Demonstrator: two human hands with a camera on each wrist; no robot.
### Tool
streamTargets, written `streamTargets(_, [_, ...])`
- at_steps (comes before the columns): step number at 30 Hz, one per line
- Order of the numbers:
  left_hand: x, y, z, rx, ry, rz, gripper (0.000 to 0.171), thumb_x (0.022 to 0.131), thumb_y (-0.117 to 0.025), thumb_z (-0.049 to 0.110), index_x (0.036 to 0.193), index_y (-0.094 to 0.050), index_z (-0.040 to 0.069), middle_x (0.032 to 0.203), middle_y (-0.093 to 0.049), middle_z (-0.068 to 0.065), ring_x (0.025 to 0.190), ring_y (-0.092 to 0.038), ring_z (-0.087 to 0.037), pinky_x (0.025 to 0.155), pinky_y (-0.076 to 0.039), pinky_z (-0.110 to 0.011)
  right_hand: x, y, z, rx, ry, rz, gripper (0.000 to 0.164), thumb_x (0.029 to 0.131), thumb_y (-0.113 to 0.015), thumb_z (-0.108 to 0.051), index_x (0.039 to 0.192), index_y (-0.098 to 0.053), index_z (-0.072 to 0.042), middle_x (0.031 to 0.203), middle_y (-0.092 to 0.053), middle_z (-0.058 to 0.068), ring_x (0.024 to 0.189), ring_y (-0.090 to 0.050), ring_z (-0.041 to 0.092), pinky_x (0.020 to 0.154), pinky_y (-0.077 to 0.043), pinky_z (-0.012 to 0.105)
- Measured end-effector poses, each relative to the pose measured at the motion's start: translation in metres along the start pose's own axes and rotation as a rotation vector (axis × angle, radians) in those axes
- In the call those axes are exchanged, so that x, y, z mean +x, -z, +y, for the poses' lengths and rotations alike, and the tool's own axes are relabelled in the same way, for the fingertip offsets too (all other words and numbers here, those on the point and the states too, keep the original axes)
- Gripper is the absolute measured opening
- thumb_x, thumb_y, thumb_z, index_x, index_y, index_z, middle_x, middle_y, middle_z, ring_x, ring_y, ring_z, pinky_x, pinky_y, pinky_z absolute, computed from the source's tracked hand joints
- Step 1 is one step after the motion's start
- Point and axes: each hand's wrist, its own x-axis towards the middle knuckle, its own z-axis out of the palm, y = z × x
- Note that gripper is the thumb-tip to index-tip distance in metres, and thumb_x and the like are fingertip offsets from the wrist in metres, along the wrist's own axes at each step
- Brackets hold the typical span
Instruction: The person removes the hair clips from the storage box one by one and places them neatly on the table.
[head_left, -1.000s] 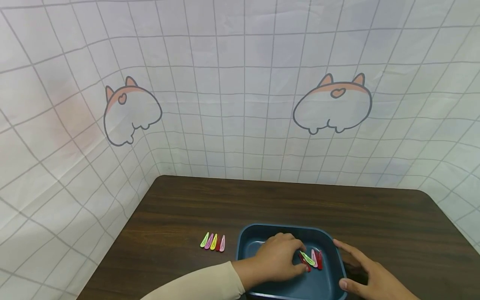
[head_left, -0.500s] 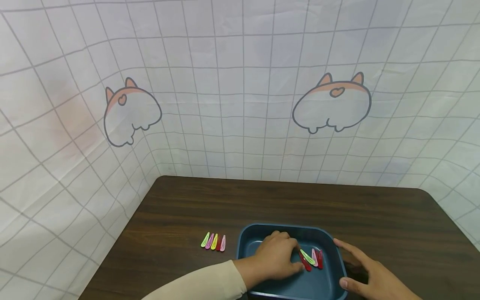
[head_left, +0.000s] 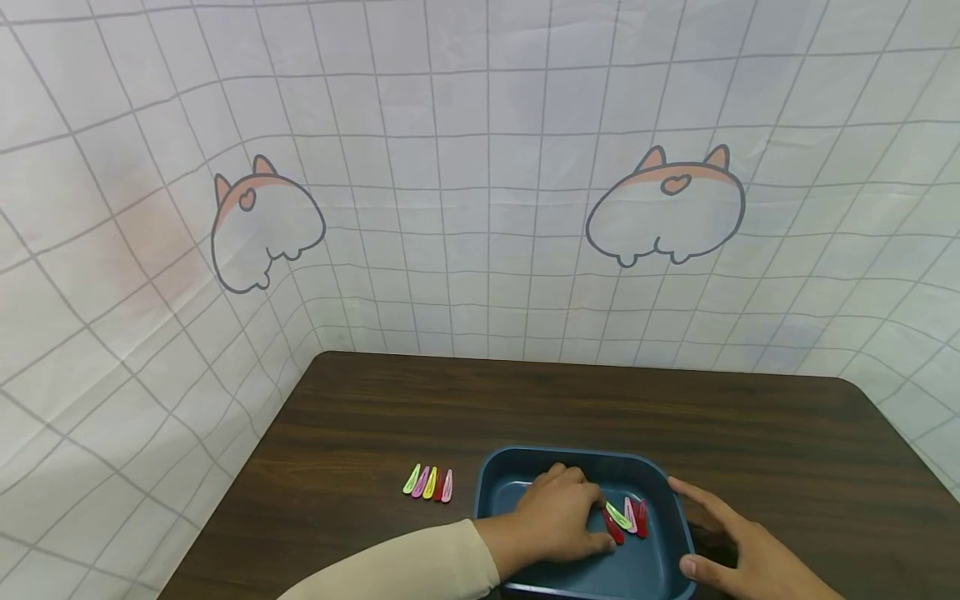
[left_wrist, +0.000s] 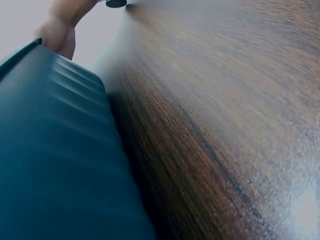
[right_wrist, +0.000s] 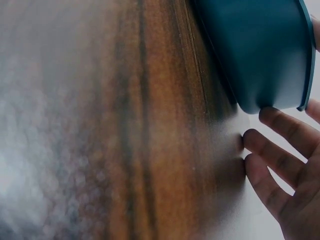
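My left hand [head_left: 558,515] reaches into a blue tray [head_left: 517,457], palm down. Its thumb and index finger are beside the two ends of a red hair clip [head_left: 613,528]; whether they pinch it is hidden. Close by in the tray lie a green hair clip [head_left: 618,517], a pink hair clip [head_left: 630,515] and another red clip [head_left: 641,520]. My right hand [head_left: 753,554] touches the tray's right side with thumb and index finger extended. In the right wrist view, its fairly straight fingers [right_wrist: 287,130] spread at the tray's outer corner.
Left of the tray, several hair clips [head_left: 428,482] lie side by side in a row, green, purple, yellow, red and pink. Everything rests on a dark wooden table [head_left: 570,400]. A white gridded cloth [head_left: 480,208] with dog drawings hangs around it.
My left hand stays over the red clip with small shifts; its thumb drew back from the clip's lower end and came near it again. My right hand and the tray have not visibly moved.
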Motion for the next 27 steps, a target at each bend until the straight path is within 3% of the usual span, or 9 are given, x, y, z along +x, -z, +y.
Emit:
streamTargets(7, [0.0008, -0.0001, 0.0002, -0.017, -0.004, -0.015, 0.044, 0.084, -0.077, 0.062, 0.118, -0.074, 0.034, 0.107, -0.06, 0.013, 0.097, -0.049, -0.006, 0.086, -0.046, -0.026, 0.0008, -0.0001, -0.0003, 0.004, -0.01, -0.007, 0.075, 0.102, -0.064, -0.021, 0.163, -0.021, -0.022, 0.138, -0.059, 0.025, 0.113, -0.065, 0.043, 0.078, -0.051, 0.068])
streamTargets(14, [0.0013, -0.0014, 0.0012, -0.014, -0.003, -0.011, 0.048, 0.082, -0.076, 0.065, 0.119, -0.073, 0.034, 0.103, -0.058, 0.014, 0.094, -0.047, -0.006, 0.084, -0.045, -0.026, 0.0007, -0.0004, 0.0008, -0.015, -0.012, -0.001, 0.075, 0.102, -0.064, -0.022, 0.163, -0.021, -0.024, 0.138, -0.06, 0.022, 0.113, -0.066, 0.037, 0.08, -0.051, 0.067])
streamTargets(21, [0.0028, -0.0027, 0.0026, -0.004, 0.005, -0.008, 0.049, 0.082, -0.074, 0.069, 0.117, -0.072, 0.035, 0.101, -0.057, 0.014, 0.092, -0.047, -0.005, 0.084, -0.044, -0.026, -0.0001, -0.0005, 0.0004, -0.012, -0.037, 0.003, 0.075, 0.102, -0.064, -0.023, 0.163, -0.021, -0.025, 0.139, -0.059, 0.023, 0.114, -0.062, 0.047, 0.08, -0.051, 0.065])
streamTargets(27, [0.0038, -0.0038, 0.0029, -0.003, 0.01, -0.006, 0.049, 0.082, -0.074, 0.069, 0.116, -0.072, 0.035, 0.1, -0.056, 0.014, 0.091, -0.047, -0.005, 0.084, -0.045, -0.027, 0.0007, -0.0005, 0.0007, -0.014, -0.028, 0.006, 0.075, 0.102, -0.065, -0.022, 0.163, -0.021, -0.024, 0.138, -0.06, 0.023, 0.113, -0.064, 0.045, 0.079, -0.052, 0.063])
